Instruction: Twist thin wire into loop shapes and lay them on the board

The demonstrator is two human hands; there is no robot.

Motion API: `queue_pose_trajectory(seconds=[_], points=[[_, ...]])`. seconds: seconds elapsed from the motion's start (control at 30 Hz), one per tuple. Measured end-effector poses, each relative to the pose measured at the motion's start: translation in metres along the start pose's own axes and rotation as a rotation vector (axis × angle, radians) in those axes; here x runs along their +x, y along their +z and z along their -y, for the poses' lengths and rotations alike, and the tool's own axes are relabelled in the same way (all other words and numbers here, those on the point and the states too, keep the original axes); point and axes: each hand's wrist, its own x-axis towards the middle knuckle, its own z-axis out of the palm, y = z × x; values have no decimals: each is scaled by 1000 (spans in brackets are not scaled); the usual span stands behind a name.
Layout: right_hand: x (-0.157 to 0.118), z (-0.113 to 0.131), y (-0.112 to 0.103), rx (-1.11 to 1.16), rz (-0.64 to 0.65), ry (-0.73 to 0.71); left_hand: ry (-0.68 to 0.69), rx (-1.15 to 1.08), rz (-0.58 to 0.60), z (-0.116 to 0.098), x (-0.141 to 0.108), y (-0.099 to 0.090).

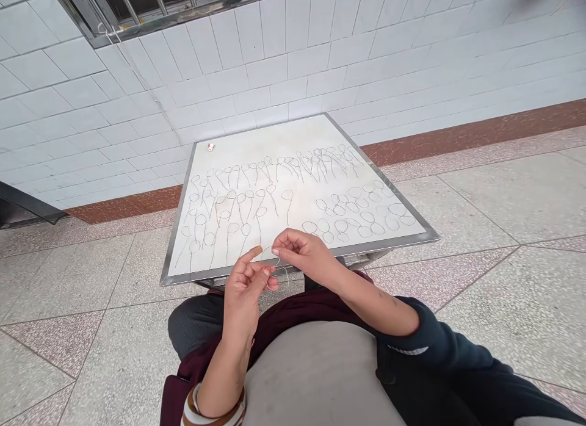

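Lying toward the far left corner of a white-topped table [256, 136] with a metal edge is a small white-and-red item [211, 147]. From the left side across the middle, thin dark loops with tails [287, 195] are spread in uneven rows, those at the far side crowded and partly overlapping. Over the near edge, the left hand [242, 282], with a tan wrap [259, 250] on one fingertip, holds a thin pale cord [287, 279] between thumb and finger, in a narrow pinch. The cord curves in a loose loop just right of those fingers, in front of the table. Next comes the right hand [300, 252], its thumb and forefinger closed narrowly, near the upper part of the cord; whether they grip it is too fine to tell. Farther right, closed dark rings [361, 202] lie in a cluster, some touching or overlapping.
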Motion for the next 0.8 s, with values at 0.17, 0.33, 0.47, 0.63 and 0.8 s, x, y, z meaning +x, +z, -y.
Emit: queue_pose_trajectory(seconds=[0.17, 0.33, 0.47, 0.63, 0.8], points=[[-2, 4, 1, -76, -54, 5, 4, -13, 30, -4, -3, 1], [-3, 5, 2, -144, -70, -29, 2, -17, 24, -2, -2, 0], [-3, 7, 2, -100, -32, -18, -10, -25, 15, 2, 0, -2], [-4, 10, 2, 31, 66, 51, -12, -89, 21, 3, 1, -3], [-5, 7, 4, 94, 82, 82, -22, -95, 14, 5, 2, -2]])
